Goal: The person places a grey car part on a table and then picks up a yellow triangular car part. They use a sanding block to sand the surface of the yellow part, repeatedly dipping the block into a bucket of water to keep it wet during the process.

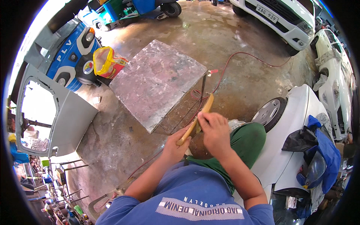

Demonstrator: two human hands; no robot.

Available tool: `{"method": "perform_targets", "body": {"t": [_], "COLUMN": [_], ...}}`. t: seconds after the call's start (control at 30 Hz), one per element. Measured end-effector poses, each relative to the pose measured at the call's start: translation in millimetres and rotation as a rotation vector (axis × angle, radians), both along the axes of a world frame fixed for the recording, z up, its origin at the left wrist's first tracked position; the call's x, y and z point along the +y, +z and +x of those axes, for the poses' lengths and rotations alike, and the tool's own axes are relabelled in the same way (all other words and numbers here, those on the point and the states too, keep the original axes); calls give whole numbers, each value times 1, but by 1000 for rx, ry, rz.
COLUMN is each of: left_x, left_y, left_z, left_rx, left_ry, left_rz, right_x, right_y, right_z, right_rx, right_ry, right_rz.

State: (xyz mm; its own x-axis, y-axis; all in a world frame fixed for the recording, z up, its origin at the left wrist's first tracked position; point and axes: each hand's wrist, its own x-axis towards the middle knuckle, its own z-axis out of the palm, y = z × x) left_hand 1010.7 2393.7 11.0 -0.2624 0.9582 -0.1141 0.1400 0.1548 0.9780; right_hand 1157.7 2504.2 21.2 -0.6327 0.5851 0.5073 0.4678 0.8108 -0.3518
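Note:
Held slantwise in front of my body is a long, narrow yellow-tan board [207, 104], its far end pointing away and to the right. My left hand [175, 147] is closed round its near end. Farther up, my right hand [216, 135] grips its side with bent fingers, the thumb hidden in part. What lies between the right fingers and the board cannot be made out. Just beyond the board stands a low square table [157, 80] with a stained, scuffed top.
A thin red hose [228, 63] snakes over the wet concrete floor. A white car body with a wheel [270, 114] stands close on my right. At left are a detached vehicle door [73, 116], a yellow-red bag [106, 62] and cluttered tools. A white vehicle [277, 18] is parked far right.

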Motion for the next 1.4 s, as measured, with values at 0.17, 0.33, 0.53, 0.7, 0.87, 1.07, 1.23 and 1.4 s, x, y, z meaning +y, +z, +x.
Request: {"method": "perform_targets", "body": {"t": [0.17, 0.33, 0.53, 0.7, 0.87, 1.07, 1.23, 1.4], "left_x": [0, 8, 22, 31, 31, 33, 39, 43], "left_y": [9, 24, 6, 9, 7, 0, -2, -9], "left_z": [-2, 0, -3, 0, 1, -6, -4, -7], "left_rx": [28, -295, -763, -890, -874, -940, -1006, -1089], "left_ry": [-19, 58, 173, 305, 306, 375, 428, 372], "left_rz": [15, -81, -54, -41, 28, 96, 237, 205], "right_x": [21, 37, 5, -3, 13, -30, -27, -21], "right_y": [-13, -17, 3, -10, 6, -11, 5, 24], "right_z": [12, 19, 10, 17, 0, 6, 16, 5], "right_rx": [3, -67, -91, -130, -132, -164, 78, 442], "right_ry": [37, -46, 160, 310, 152, 194, 95, -252], "right_rz": [51, 70, 137, 221, 240, 124, -246, -974]}}
